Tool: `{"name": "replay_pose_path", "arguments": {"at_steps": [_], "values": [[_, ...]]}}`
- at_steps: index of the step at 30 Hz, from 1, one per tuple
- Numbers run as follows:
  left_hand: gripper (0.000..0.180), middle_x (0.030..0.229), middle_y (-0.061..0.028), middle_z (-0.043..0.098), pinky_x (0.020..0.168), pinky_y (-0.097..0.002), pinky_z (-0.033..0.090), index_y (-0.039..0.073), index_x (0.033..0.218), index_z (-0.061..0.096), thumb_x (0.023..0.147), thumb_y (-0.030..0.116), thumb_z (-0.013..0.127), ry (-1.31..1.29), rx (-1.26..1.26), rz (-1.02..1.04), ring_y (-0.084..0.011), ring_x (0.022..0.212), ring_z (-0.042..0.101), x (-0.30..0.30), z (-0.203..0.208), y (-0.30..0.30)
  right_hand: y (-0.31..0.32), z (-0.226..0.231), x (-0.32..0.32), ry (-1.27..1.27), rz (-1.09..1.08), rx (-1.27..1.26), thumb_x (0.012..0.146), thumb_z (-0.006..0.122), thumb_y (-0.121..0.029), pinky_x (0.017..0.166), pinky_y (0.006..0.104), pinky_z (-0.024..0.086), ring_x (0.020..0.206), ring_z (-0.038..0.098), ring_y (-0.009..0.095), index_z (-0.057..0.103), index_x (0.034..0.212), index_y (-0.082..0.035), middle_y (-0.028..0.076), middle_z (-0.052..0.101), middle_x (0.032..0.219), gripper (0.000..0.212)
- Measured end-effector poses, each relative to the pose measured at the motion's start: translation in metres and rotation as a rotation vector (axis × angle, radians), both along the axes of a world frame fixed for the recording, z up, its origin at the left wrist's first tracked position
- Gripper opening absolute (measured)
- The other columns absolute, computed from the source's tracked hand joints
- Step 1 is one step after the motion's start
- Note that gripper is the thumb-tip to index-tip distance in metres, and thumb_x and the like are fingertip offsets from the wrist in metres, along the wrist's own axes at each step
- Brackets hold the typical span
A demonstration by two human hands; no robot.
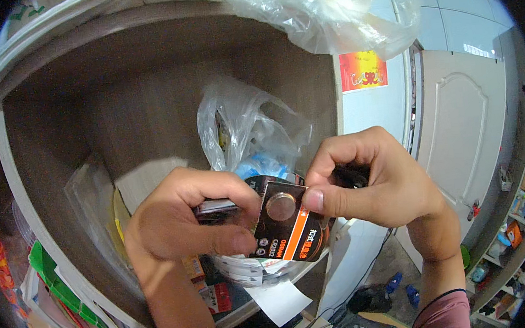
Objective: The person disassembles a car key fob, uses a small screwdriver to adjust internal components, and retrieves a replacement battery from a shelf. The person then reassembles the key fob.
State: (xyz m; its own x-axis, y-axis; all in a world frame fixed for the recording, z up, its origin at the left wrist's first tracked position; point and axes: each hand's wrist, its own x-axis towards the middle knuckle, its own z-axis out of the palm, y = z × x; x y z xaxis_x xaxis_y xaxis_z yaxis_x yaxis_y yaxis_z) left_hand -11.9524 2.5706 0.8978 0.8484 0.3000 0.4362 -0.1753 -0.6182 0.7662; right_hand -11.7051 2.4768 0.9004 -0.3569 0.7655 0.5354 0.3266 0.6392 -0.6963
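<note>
Both hands' grip, left and right, clamped on coin-battery card, pinched between thumbs.

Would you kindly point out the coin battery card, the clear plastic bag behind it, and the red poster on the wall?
Coin battery card (285, 222), head view, on the card just below its round cell.
Clear plastic bag (240, 125), head view, on its crumpled upper part.
Red poster (362, 70), head view, on its middle.

The single head camera is looking out from the person's head, facing forward into a wooden shelf at close range. It is sitting very near both hands, which are filling the middle of the view. Its fisheye lens is bending the shelf edges and the door toward the rim.
</note>
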Motion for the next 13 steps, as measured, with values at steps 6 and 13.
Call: {"name": "replay_pose_path", "arguments": {"at_steps": [6, 13], "values": [[0.017, 0.074, 0.0005, 0.061, 0.060, -0.0229, 0.041, 0.002, 0.089, 0.066, 0.078, 0.005, 0.078, -0.007, 0.255, -0.004, -0.0056, 0.068, 0.053, 0.010, 0.000, -0.024, -0.034, -0.003, 0.002, -0.114, -0.077, 0.123, 0.087, 0.071, -0.015, 0.059, 0.0212, 0.043, 0.067, 0.053, 0.003, 0.067, 0.086, -0.002, -0.002, 0.063, 0.072, 0.014], [0.018, 0.080, -0.0038, 0.068, 0.063, -0.0261, 0.045, 0.004, 0.094, 0.068, 0.080, 0.010, 0.077, 0.021, 0.377, -0.078, -0.0133, 0.070, 0.061, 0.021, 0.003, -0.046, -0.071, -0.008, 0.007, -0.152, -0.121, 0.109, 0.089, 0.070, -0.017, 0.058, 0.0211, 0.043, 0.067, 0.052, 0.002, 0.067, 0.087, -0.002, -0.002, 0.063, 0.072, 0.015]]}}
